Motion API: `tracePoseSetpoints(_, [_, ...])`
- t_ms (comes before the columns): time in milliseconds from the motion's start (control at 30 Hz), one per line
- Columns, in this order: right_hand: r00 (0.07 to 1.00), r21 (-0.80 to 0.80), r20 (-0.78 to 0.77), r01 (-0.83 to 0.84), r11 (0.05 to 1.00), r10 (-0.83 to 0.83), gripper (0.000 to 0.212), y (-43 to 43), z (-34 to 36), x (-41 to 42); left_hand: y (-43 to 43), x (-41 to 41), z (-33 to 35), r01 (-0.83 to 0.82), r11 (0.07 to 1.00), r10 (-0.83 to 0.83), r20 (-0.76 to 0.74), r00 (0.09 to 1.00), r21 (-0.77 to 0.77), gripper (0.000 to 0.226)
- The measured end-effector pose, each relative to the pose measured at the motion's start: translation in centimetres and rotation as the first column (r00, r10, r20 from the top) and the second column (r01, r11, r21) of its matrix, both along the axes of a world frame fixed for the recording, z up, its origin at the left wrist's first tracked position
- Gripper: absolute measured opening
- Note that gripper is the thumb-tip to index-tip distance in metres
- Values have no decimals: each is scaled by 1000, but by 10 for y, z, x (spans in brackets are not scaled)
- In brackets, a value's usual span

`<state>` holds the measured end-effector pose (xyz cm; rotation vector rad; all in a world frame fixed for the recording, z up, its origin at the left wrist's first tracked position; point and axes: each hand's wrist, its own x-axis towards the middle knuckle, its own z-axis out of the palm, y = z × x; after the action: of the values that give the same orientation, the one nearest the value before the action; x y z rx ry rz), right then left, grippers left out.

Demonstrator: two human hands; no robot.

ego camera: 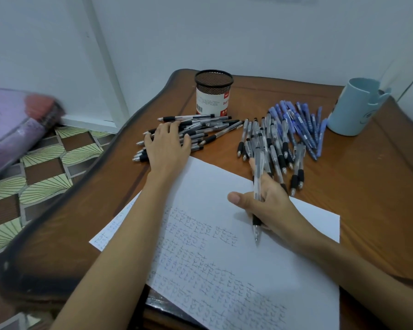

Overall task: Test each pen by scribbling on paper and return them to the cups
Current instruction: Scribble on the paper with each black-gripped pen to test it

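My right hand (pixel 270 206) grips a clear pen with a black grip (pixel 256 186), its tip pointing down at the white paper (pixel 224 186). The paper is covered with rows of small scribbles. My left hand (pixel 167 144) lies with spread fingers on a pile of black-grip pens (pixel 208 129) at the left. A second pile of black-grip pens (pixel 272 148) and a fan of blue pens (pixel 301 122) lie to the right. A black mesh cup (pixel 214 94) stands at the back, a pale blue mug (pixel 353 108) at the far right.
The wooden table (pixel 367 175) has a curved raised edge on the left. Beyond it lies a patterned tile floor (pixel 34 175) with a purple rolled bundle (pixel 12 125). White walls close the corner behind the table.
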<state>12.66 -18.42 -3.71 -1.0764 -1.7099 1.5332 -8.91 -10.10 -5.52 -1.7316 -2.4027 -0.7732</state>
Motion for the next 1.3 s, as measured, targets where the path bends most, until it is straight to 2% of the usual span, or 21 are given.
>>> tracePoseSetpoints(33, [1000,-20,-13,-25,999,25,102,0,3,0,0,0,0,0,1000,0,-1,1000,-1,44])
tracePoseSetpoints(100, [992,-124,-54,-116,985,110,79,4,8,2,-1,0,1,0,1000,0,-2,1000,-7,44])
tracePoseSetpoints(167, [970,-229,-25,-241,943,242,67,7,17,8,-1,0,1,0,1000,0,-1,1000,-12,44])
tracePoseSetpoints(200, [949,-231,38,-296,927,313,69,10,18,13,-1,0,1,0,1000,0,-1,1000,-11,44])
tracePoseSetpoints(267, [884,-202,194,-389,899,426,99,13,25,20,-1,0,1,1,1000,-1,1,1000,-11,44])
tracePoseSetpoints(333, [811,-217,295,-457,862,505,118,16,30,29,-1,1,2,3,1000,-3,8,1000,-12,44])
tracePoseSetpoints(400, [784,-254,320,-470,845,532,119,17,33,34,-1,1,1,0,1000,0,8,1000,-8,44])
tracePoseSetpoints(433, [789,-247,313,-470,848,528,110,17,32,35,-1,1,2,0,1000,1,7,1000,-8,44])
tracePoseSetpoints(533, [865,-130,244,-419,899,438,53,16,26,33,-1,1,2,-6,1000,6,7,1000,-13,44])
tracePoseSetpoints(600, [928,-49,163,-330,943,334,39,17,24,30,-1,1,3,-9,1000,9,5,1000,-22,45])
tracePoseSetpoints(767, [992,21,15,-127,992,126,36,22,20,28,-1,1,2,-7,1000,7,0,1000,-16,44])
tracePoseSetpoints(1067, [996,156,-85,53,986,-40,39,21,15,24,-1,2,1,-8,1000,8,-3,1000,-4,44])
tracePoseSetpoints(1167, [975,230,-36,220,948,-217,39,27,15,28,-1,0,2,-10,1000,10,4,1000,-11,44])
tracePoseSetpoints(1267, [902,381,165,314,870,-398,33,48,21,34,-2,2,2,-12,1000,12,11,1000,-10,44])
tracePoseSetpoints(1300, [869,415,223,325,850,-442,38,58,23,34,-2,2,2,-11,1000,11,9,1000,-9,44])
